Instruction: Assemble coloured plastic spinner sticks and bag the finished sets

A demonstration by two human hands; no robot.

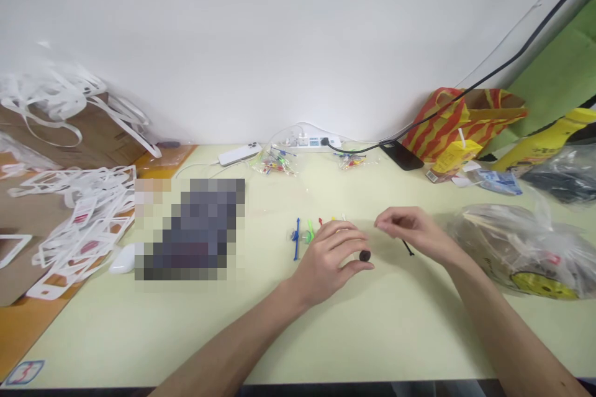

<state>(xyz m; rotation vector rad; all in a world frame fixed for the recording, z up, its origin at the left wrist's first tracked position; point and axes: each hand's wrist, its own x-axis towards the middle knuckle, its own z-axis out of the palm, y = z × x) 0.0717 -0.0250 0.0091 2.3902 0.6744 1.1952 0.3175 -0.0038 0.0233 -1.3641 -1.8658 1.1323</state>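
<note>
The black stick [408, 249] is slanting out from under my right hand [414, 231], pointing right and toward me. That hand is curling; I cannot tell its grip. My left hand [331, 262] is pinching a black knob [365, 255].

left grip [328, 263] — bare | right grip [414, 232] — bare | forearms [496, 316] bare, tapering

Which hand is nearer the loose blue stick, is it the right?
No, the left hand is nearer the loose blue stick, with the right hand farther off.
</note>
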